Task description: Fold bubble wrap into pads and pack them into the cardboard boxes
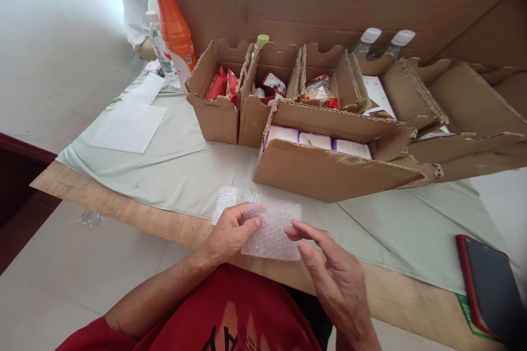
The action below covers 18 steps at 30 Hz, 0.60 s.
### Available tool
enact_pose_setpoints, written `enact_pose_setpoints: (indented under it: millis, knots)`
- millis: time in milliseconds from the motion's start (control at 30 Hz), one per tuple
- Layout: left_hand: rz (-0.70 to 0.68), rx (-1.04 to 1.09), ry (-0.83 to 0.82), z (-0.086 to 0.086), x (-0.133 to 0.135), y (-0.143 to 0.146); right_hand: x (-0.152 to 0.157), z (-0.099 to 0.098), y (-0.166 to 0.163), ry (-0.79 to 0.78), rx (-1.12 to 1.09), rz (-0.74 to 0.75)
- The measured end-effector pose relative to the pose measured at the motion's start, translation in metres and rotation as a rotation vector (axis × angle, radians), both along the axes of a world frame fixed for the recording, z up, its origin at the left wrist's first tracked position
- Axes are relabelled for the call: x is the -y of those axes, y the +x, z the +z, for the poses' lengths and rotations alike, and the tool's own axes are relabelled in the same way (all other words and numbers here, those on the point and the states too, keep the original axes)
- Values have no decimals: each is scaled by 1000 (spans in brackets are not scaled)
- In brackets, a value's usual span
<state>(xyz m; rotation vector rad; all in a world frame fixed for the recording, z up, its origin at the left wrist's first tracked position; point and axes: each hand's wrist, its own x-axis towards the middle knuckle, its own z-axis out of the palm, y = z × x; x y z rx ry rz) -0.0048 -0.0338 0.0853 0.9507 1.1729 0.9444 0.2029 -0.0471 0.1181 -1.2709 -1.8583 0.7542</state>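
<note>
A sheet or pouch of clear bubble wrap [274, 236] is held over the table's front edge, close to my body. My left hand [234, 230] grips its left side, thumb on top and the fingers partly hidden beneath. At the right side of the bubble wrap, my right hand [333, 269] is raised with fingers extended and thumb apart, holding nothing. Its fingertips are very near the wrap's right edge; whether they touch it I cannot tell. Just beyond stands a long cardboard box [304, 170] with white-and-purple packs [315, 140] inside.
Several open cardboard boxes [218, 120] hold red packets [217, 85] and other snacks. An orange bottle [175, 24] stands at the back left, near white sheets [132, 126]. A red-cased phone [489, 279] lies at the right edge. Part of another person [134, 5] shows behind.
</note>
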Motion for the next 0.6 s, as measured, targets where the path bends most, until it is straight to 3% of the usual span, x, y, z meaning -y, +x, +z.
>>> enact_pose_setpoints:
  millis: [133, 300, 433, 600]
  knots:
    - [74, -284, 92, -8, -7, -17, -3, -14, 3, 129, 95, -63]
    - [-18, -758, 205, -1, -21, -35, -13, -42, -14, 329, 243, -9]
    - [-89, -1057, 162, 4, -26, -46, -20, -62, -24, 351, 327, 17]
    - [-182, -1224, 89, -3, -27, -47, -20, -80, -24, 327, 439, 35]
